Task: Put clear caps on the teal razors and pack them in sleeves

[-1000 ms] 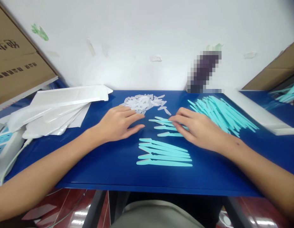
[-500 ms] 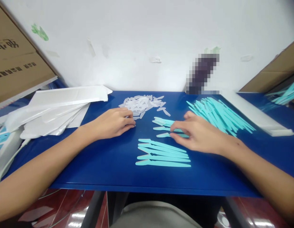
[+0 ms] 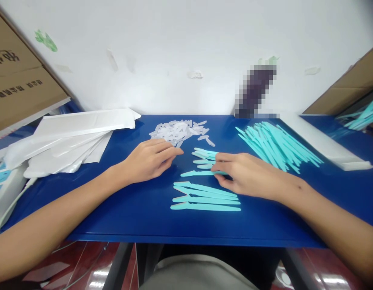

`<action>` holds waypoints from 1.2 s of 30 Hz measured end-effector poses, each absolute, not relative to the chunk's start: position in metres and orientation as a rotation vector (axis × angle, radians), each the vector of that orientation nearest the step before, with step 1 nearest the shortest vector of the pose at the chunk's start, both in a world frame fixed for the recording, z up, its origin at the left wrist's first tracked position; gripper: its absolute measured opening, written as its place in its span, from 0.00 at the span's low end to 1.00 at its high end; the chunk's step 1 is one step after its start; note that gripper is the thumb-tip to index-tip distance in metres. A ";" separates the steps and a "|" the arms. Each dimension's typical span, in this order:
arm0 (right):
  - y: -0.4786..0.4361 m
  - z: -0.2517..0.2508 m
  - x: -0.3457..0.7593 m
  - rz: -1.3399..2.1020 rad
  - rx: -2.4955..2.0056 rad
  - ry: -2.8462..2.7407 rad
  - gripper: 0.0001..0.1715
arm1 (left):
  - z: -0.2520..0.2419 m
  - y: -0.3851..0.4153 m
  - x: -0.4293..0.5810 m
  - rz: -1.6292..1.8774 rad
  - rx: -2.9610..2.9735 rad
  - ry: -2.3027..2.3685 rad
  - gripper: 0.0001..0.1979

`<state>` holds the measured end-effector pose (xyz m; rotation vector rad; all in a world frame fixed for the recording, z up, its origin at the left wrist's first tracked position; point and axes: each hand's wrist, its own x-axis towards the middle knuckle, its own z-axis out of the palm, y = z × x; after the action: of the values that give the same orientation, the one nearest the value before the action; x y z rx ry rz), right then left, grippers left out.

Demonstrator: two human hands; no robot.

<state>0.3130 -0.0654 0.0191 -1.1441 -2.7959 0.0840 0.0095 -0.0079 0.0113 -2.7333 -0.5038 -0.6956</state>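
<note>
Saw a white wall (image 3: pixel 162 48) beyond all the fingers, spotted with tape scraps, and a red tiled floor (image 3: pixel 313 262) well below. Found a glossy blue table (image 3: pixel 114 209) under both hands; judged slick enough to let light pieces skate from a careless push. Noted a cardboard box (image 3: pixel 17 72) far out past the left fingers, another cardboard box (image 3: pixel 334 88) out beyond the right ones. Marked white plastic packaging (image 3: pixel 68 133) left of the left fingers and a power strip (image 3: pixel 5 189) farther left; suspected an elbow drag of shifting either.

Saw the left hand (image 3: pixel 153 161) loosely curled, index finger stretched out; could not tell of any hold, with palm and thumb tip turned from view. Found the right hand (image 3: pixel 240 173) nearly closed, thumb and fingers pinching one teal stick (image 3: pixel 198 173) by its handle part.

Placed a fanned teal heap (image 3: pixel 273 143) beyond and right of the right fingers; thought a slide possible from a brush of the wrist. Placed a heap of white pieces (image 3: pixel 174 131) just beyond the left fingers; expected scatter from a knuckle's nudge. Placed a row of sticks (image 3: pixel 204 200) bodyward of the right fingertips, easily skewed by a low thumb. Saw overlapping sticks (image 3: pixel 206 153) beside those fingertips; feared catching two together. Noted the held stick's notched head pointing leftward; judged prone to swing under a loosened pinch.
</note>
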 end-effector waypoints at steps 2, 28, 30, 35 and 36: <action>-0.064 0.018 0.314 0.027 -1.153 -2.798 0.14 | 0.010 -0.008 0.009 -0.694 -2.749 -0.506 0.12; -0.059 0.025 0.322 0.131 -1.279 -2.515 0.15 | 0.013 -0.010 0.007 -0.619 -2.893 -0.789 0.12; -0.058 0.022 0.321 0.112 -1.268 -2.533 0.17 | 0.012 -0.011 0.007 -0.642 -2.897 -0.781 0.11; -0.058 0.019 0.319 0.081 -1.232 -2.561 0.18 | 0.013 -0.010 0.007 -0.661 -2.873 -0.703 0.11; -0.058 0.019 0.319 0.074 -1.226 -2.567 0.18 | 0.013 -0.010 0.007 -0.658 -2.855 -0.686 0.11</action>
<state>0.3193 -0.0580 0.0194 -1.2258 -2.5672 0.0737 0.0068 -0.0098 0.0133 -2.8552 -0.6856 -0.6577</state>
